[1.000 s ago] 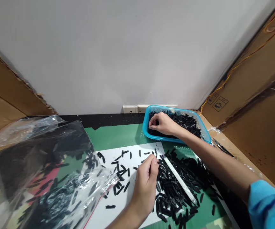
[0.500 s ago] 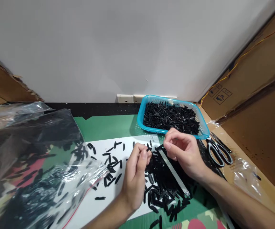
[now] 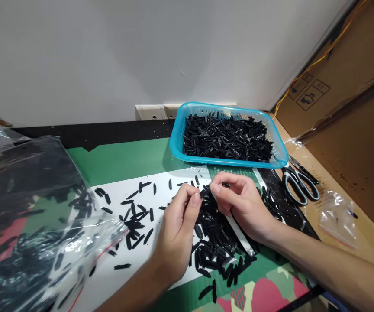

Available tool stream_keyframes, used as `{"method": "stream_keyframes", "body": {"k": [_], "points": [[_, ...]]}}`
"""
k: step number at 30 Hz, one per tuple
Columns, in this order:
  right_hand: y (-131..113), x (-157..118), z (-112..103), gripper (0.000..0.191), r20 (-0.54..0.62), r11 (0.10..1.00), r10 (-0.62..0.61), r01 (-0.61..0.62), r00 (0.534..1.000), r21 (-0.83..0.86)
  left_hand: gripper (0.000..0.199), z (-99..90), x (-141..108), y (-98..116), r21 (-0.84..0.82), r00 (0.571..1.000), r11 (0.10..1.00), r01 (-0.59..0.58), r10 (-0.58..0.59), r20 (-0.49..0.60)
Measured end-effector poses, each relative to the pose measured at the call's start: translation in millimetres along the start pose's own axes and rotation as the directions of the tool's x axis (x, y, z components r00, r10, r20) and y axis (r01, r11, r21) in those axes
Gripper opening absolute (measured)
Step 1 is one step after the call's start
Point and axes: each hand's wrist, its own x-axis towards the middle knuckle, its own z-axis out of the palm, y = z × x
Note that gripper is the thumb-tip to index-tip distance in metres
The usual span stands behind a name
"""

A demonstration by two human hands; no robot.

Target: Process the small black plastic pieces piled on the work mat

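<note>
My left hand point(image 3: 181, 225) and my right hand point(image 3: 240, 201) meet over a heap of small black pieces point(image 3: 217, 238), fingertips of both pinched on one thin black piece point(image 3: 205, 191) between them. Under my right hand a flat whitish strip point(image 3: 241, 236) lies slanted across the heap. Behind the hands stands a blue basket point(image 3: 229, 163) filled with similar black pieces. More loose black pieces point(image 3: 137, 223) are scattered on a white sheet point(image 3: 109, 281) left of my left hand.
A clear zip bag point(image 3: 44, 242) with black pieces covers the left side. Scissors point(image 3: 299, 184) and a small clear bag point(image 3: 338, 219) lie at the right, beside a cardboard box point(image 3: 352, 143). A wall with sockets point(image 3: 151, 112) rises behind.
My right hand has moved left towards my left hand, and the gap between their fingertips has closed around the black piece. The camera view has shifted, showing the basket larger.
</note>
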Motion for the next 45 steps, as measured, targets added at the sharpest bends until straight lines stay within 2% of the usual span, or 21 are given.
{"method": "stream_keyframes", "body": {"k": [6,13,19,25,33,37,39,41,42,43,44,45], "points": [[3,-2,0,0.038,0.001,0.999,-0.005,0.005,1.0,-0.051,0.035,0.4,-1,-1,0.032,1.0,0.999,0.019,-0.019,0.008],[-1,-1,-2,0.036,0.094,0.99,0.021,-0.007,0.995,-0.14,0.035,1.5,1,-3,-0.019,0.999,1.0,-0.007,0.006,-0.039],[0,-6,1,0.032,0.133,0.982,-0.055,0.078,0.99,-0.172,0.035,0.9,3,3,-0.035,0.999,0.999,-0.034,0.033,-0.034],[6,-7,0,0.027,0.122,0.978,-0.079,0.101,0.989,-0.181,0.037,1.5,3,6,-0.057,0.997,0.996,-0.067,0.065,-0.032],[4,-5,-1,0.033,0.12,0.983,-0.066,0.085,0.991,-0.16,0.035,1.3,3,4,-0.075,0.996,0.994,-0.083,0.08,-0.04],[6,-6,1,0.028,0.109,0.967,-0.104,0.127,0.989,-0.223,0.035,0.4,3,2,-0.08,0.997,0.995,-0.066,0.063,-0.041],[5,-9,2,0.022,0.102,0.936,-0.166,0.19,0.981,-0.297,0.035,-0.5,2,0,-0.082,0.998,0.996,-0.04,0.036,-0.046],[1,-12,2,0.013,0.091,0.837,-0.309,0.316,0.947,-0.446,0.034,-1.2,1,-1,-0.077,0.998,0.997,-0.018,0.014,-0.054],[-3,-13,1,0.009,0.106,0.742,-0.415,0.404,0.904,-0.536,0.034,-1.4,0,-1,-0.072,0.998,0.997,-0.014,0.01,-0.057],[-8,-13,0,0.006,0.147,0.611,-0.527,0.494,0.837,-0.619,0.033,-1.4,-1,-2,-0.066,0.998,0.998,-0.011,0.008,-0.055],[-14,-11,-1,0.007,0.209,0.456,-0.629,0.572,0.749,-0.681,0.032,-1.2,-2,-1,-0.062,0.999,0.998,-0.011,0.008,-0.052],[-21,-8,-2,0.009,0.28,0.293,-0.714,0.637,0.642,-0.714,0.032,-0.9,-3,0,-0.057,0.999,0.998,-0.012,0.009,-0.043]]}}
